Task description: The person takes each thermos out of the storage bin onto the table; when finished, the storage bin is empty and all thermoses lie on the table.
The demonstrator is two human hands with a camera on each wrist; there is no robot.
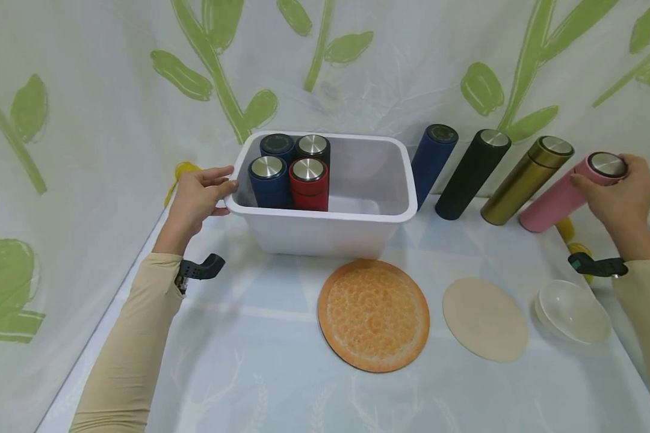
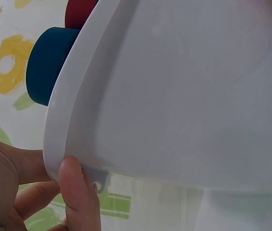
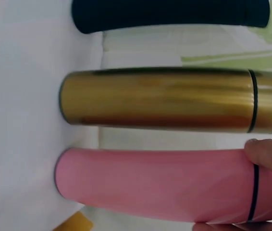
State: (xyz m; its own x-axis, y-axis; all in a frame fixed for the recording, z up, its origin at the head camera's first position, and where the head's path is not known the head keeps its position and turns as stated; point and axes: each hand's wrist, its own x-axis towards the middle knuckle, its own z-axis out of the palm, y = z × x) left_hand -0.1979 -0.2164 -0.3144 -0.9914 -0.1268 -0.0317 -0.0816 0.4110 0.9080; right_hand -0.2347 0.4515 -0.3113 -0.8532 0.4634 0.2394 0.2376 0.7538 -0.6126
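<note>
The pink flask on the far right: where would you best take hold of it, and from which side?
Probably high on its body, just below the steel cap, coming from the right. The pink flask is last in the row, so that side is free, while the gold flask stands close on its left. The right hand already grips it there, fingers curled round the smooth, slim cylinder.

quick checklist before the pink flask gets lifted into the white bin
1. Right hand grips pink flask near its cap: ok.
2. Left hand holds white bin at its rim: ok.
3. Free room in the bin beside the four flasks standing inside: ok.
4. Gold flask next to it stands apart: ok.
5. Pink flask's cap screwed tight: cannot tell.
</note>
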